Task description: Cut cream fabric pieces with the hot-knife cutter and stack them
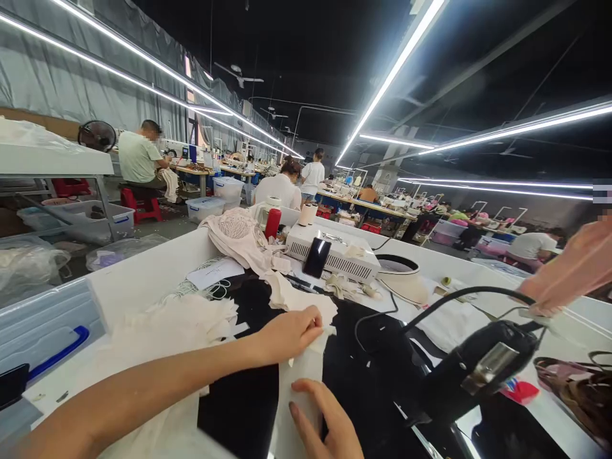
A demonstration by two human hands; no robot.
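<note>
My left hand (287,335) reaches across from the left, its fingers curled and pinched at a cream fabric piece (306,306) on the black work surface (239,382). The fingertips are partly hidden. A smooth pale strip (296,389) runs from under that fabric towards me. My right hand (327,424) rests on this strip, thumb and forefinger apart, holding nothing that I can see. A heap of cream fabric pieces (176,331) lies to the left, under and beside my left forearm.
A black machine (478,370) with a thick cable stands at right. Behind are a phone (317,257), a white vented box (335,252), a red bottle (273,220), and a cream visor-like item (404,280). A blue-handled plastic bin (57,350) is at left. Several people sit or stand beyond.
</note>
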